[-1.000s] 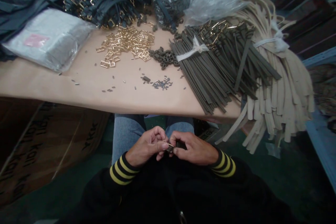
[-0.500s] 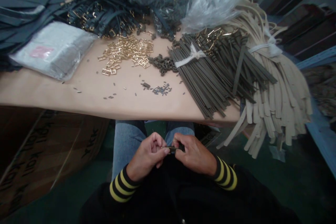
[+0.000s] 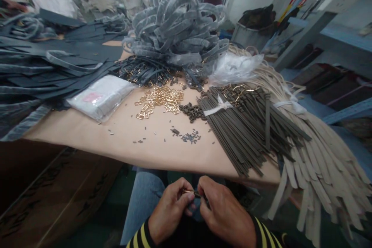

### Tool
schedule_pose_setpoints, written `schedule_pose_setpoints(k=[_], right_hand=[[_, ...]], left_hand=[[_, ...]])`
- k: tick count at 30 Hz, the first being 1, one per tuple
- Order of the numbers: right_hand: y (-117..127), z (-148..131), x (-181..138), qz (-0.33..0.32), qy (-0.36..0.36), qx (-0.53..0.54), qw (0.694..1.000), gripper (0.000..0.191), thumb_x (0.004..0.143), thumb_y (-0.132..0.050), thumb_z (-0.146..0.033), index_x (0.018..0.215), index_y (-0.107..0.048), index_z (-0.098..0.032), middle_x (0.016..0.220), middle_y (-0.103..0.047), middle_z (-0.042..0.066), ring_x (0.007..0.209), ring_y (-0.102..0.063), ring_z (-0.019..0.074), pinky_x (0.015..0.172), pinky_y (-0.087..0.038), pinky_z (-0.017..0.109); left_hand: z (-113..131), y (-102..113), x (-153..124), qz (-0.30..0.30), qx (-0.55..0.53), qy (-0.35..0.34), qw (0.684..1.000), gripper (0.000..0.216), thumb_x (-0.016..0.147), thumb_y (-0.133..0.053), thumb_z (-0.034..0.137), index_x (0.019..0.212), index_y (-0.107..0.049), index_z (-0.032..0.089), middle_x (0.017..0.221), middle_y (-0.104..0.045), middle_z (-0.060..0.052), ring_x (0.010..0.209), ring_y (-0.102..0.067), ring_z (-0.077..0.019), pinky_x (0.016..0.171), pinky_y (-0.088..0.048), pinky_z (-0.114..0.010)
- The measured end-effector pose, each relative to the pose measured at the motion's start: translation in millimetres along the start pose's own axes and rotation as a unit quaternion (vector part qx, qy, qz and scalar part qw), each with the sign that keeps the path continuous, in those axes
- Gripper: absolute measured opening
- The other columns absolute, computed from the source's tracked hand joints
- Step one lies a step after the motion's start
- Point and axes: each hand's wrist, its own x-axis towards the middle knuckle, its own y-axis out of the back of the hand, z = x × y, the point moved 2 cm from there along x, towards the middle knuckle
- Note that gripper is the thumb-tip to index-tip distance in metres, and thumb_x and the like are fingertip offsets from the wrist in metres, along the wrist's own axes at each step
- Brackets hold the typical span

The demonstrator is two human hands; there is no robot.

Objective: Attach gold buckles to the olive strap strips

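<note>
Above my lap, my left hand (image 3: 172,206) pinches a small gold buckle (image 3: 188,191) between thumb and fingers. Close beside it, my right hand (image 3: 221,209) is closed on a dark narrow strap (image 3: 197,193) that meets the buckle; the fingers hide most of both. On the table lie a pile of gold buckles (image 3: 162,99), a heap of dark strap loops (image 3: 192,111) and scattered small metal pieces (image 3: 191,136). A bundle of olive-brown straps (image 3: 232,131), tied with a white band, lies to their right.
The brown-covered table (image 3: 116,139) ends just beyond my hands. Beige straps (image 3: 325,170) hang over its right edge. A white plastic-wrapped packet (image 3: 100,97) and dark straps (image 3: 72,77) are at left. Plastic-wrapped grey straps (image 3: 180,27) are piled at the back. Other people stand beyond.
The view has tilted up, so the table and my hands appear lower and the room behind shows. Both hands stay together on the buckle and strap.
</note>
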Motion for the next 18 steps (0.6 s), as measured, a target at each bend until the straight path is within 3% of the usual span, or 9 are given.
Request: schedule_pose_setpoints(k=[3,6,7,9,11,14,18], right_hand=[[11.1,1.7,10.3,-0.025,0.037,0.007,0.999,0.015,0.069,-0.04,-0.006,0.077,-0.047,-0.017,0.071,-0.054,0.002,0.065,-0.051,0.0147,0.059,-0.038,0.025],[33.8,11.7,39.9,-0.063,0.095,0.036,0.993,0.016,0.075,-0.046,-0.016,0.09,-0.052,-0.017,0.078,-0.059,0.002,0.07,-0.054,0.013,0.064,-0.041,0.023],[43.6,17.4,55.1,-0.041,0.092,0.023,0.995,0.017,0.078,-0.046,-0.018,0.092,-0.053,-0.016,0.081,-0.06,0.003,0.07,-0.055,0.0128,0.064,-0.042,0.022],[63.3,29.5,89.8,0.071,0.062,-0.054,0.994,0.017,0.08,-0.044,-0.015,0.09,-0.056,-0.012,0.086,-0.061,0.007,0.077,-0.055,0.0137,0.071,-0.041,0.023],[74.4,37.6,123.7,0.126,0.056,-0.165,0.977,0.022,0.08,-0.041,-0.009,0.096,-0.056,-0.01,0.093,-0.059,0.009,0.084,-0.054,0.0141,0.076,-0.04,0.023],[75.0,42.5,159.6,0.103,0.066,-0.255,0.959,0.022,0.08,-0.04,-0.008,0.091,-0.059,-0.012,0.093,-0.057,0.01,0.085,-0.054,0.0154,0.072,-0.04,0.023],[68.4,40.5,169.1,0.072,0.063,-0.282,0.954,0.019,0.08,-0.042,-0.014,0.079,-0.061,-0.012,0.09,-0.056,0.012,0.076,-0.056,0.0182,0.062,-0.039,0.025]], left_hand=[[-4.7,0.0,3.6,0.007,-0.062,0.026,0.998,0.033,0.066,-0.058,0.044,0.065,-0.045,0.014,0.053,-0.055,0.001,0.045,-0.053,-0.0099,0.044,-0.041,-0.021],[-11.0,1.7,7.2,0.016,-0.124,0.055,0.991,0.036,0.062,-0.062,0.046,0.063,-0.044,0.014,0.051,-0.058,0.0,0.04,-0.054,-0.0093,0.039,-0.039,-0.019],[-13.4,2.7,8.5,0.02,-0.144,0.065,0.987,0.037,0.061,-0.064,0.045,0.063,-0.044,0.014,0.05,-0.058,0.0,0.038,-0.054,-0.009,0.038,-0.038,-0.018],[-17.8,5.0,10.8,0.029,-0.179,0.075,0.981,0.037,0.059,-0.066,0.044,0.064,-0.044,0.014,0.049,-0.058,0.001,0.037,-0.053,-0.0081,0.037,-0.037,-0.016],[-21.4,7.3,12.6,0.03,-0.206,0.08,0.975,0.039,0.057,-0.067,0.044,0.063,-0.044,0.014,0.048,-0.058,0.001,0.036,-0.053,-0.0075,0.036,-0.036,-0.015],[-24.5,11.1,13.4,0.031,-0.228,0.084,0.97,0.039,0.056,-0.068,0.044,0.063,-0.044,0.013,0.048,-0.058,0.001,0.035,-0.052,-0.0066,0.035,-0.036,-0.014],[-25.1,15.0,12.2,0.032,-0.237,0.086,0.967,0.036,0.059,-0.068,0.041,0.063,-0.046,0.013,0.047,-0.058,0.002,0.035,-0.052,-0.0058,0.036,-0.037,-0.014]])
